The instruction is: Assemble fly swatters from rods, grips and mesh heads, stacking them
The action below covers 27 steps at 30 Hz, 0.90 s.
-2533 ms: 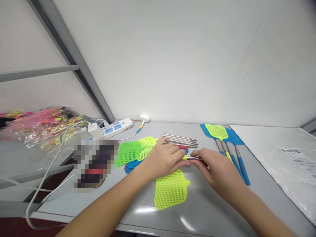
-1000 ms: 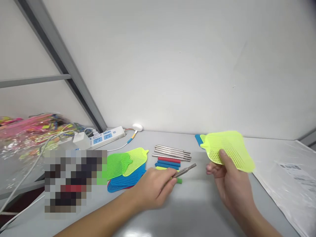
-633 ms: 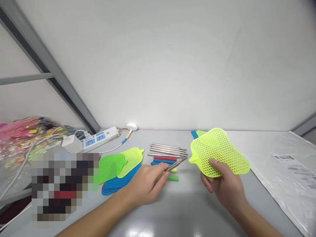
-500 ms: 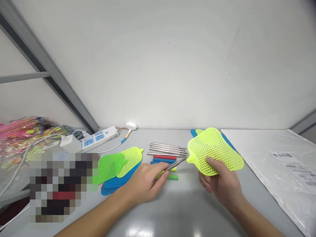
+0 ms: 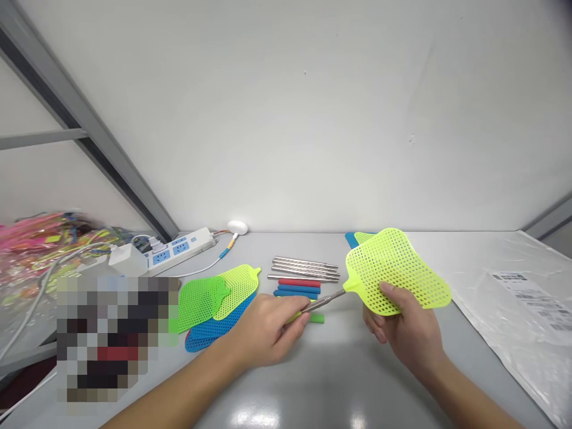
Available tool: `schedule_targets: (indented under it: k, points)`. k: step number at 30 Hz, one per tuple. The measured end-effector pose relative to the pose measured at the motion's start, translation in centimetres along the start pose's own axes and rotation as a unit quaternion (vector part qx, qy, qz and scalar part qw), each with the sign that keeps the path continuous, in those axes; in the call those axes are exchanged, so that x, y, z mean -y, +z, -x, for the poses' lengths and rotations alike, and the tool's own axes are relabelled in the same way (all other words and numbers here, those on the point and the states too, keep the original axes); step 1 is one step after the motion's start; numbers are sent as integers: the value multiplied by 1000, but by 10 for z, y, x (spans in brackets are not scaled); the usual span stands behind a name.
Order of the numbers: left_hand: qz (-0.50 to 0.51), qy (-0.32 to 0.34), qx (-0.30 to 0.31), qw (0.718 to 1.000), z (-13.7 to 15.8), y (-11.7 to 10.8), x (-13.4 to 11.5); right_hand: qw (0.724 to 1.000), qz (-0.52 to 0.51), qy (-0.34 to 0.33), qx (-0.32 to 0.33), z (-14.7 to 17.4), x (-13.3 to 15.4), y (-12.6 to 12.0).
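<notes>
A yellow-green fly swatter head (image 5: pixel 402 268) full of small holes is pinched between thumb and fingers of my right hand (image 5: pixel 409 325). Its neck meets the tip of a metal rod (image 5: pixel 329 298); whether the rod sits inside the neck I cannot tell. My left hand (image 5: pixel 274 330) is closed round the rod's yellow handle, mostly hidden by the fingers. Behind that hand lie several bare metal rods (image 5: pixel 306 268), with red (image 5: pixel 299 282), blue (image 5: pixel 298 289) and green (image 5: pixel 317 319) handle tubes in front of them. Left of it, green (image 5: pixel 199 304), yellow and blue swatter heads overlap on the table.
A white power strip (image 5: pixel 181 250) with plugs and cables stands at the back left, near plastic bags of colourful items (image 5: pixel 49 256). A blurred-out patch (image 5: pixel 116 339) covers the front left. At right lies a white plastic mailer (image 5: pixel 504 286). More blue swatter heads (image 5: pixel 351 239) lie behind my right hand.
My right hand and the yellow-green swatter head have shifted slightly right. More of the metal rod shows between the hands, drawn out or moved along. My left hand has barely moved.
</notes>
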<state>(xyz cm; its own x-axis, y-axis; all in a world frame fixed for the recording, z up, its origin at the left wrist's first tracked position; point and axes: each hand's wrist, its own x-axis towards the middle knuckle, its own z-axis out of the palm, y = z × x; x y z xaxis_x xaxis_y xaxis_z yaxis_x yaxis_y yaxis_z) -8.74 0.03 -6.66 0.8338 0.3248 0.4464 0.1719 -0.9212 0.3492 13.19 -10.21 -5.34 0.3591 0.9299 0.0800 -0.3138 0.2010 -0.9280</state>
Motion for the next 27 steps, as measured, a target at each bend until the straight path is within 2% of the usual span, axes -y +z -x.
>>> schedule_targets:
  k: [19, 27]
  points:
    - [-35, 8, 25, 999, -3, -6, -1, 999, 20, 16, 41, -2, 8, -2]
    - [-91, 24, 8, 996, -1, -10, 1, 988, 144, -2, 47, -3, 10, 1]
